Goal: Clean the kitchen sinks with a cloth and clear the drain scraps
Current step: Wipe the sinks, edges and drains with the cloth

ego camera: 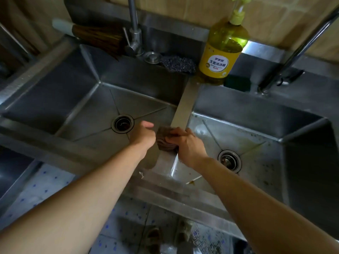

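Note:
Two steel sinks lie side by side, split by a narrow divider (185, 105). My right hand (187, 145) grips a folded brown cloth (165, 139) on the near part of that divider. My left hand (144, 133) hovers just left of the cloth over the left sink (88, 114), fingers loosely curled, holding nothing that I can see. The left drain (122, 123) looks dark inside. The right sink (256, 143) is spotted with grime, and its drain (229, 160) holds a strainer. A small scrap (191, 182) lies near the right sink's front edge.
A yellow dish soap bottle (218, 57) stands at the back of the divider. A faucet (134, 30), a brush (99, 35) and a dark scourer (177, 64) sit behind the left sink. A second faucet pipe (297, 50) rises at the right.

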### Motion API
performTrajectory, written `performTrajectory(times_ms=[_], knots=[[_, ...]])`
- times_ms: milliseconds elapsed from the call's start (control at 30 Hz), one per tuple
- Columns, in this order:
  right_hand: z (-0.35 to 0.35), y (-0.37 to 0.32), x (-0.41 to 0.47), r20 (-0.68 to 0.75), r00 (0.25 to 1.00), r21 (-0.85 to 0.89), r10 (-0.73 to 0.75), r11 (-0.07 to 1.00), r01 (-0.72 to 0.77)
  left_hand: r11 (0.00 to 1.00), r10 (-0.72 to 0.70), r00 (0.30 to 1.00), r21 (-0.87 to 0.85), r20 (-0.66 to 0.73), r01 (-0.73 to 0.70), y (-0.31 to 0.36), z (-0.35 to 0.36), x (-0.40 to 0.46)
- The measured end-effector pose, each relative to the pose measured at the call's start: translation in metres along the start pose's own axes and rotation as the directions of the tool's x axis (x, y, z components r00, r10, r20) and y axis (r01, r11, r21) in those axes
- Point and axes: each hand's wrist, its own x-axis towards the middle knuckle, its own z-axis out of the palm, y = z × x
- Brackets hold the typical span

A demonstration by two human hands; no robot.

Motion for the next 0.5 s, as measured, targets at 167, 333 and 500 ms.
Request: performTrajectory(times_ms=[167,333,500], knots=[[0.009,-0.018,-0.028,0.038,0.999,0.02,-0.034,0.999,0.033,1.0,-0.002,0.999,0.004,0.033,0.001,-0.01,-0.004,-0.015],[0.016,-0.016,-0.045,0.092,0.99,0.036,-0.107,0.994,0.104,1.0,-0.01,0.999,0.002,0.049,0.01,-0.011,-0.007,-0.027],[0.006,0.006,-0.058,0.099,0.992,-0.001,-0.079,0.997,0.079,1.0,0.014,0.998,-0.005,0.057,-0.014,-0.006,0.001,-0.034]])
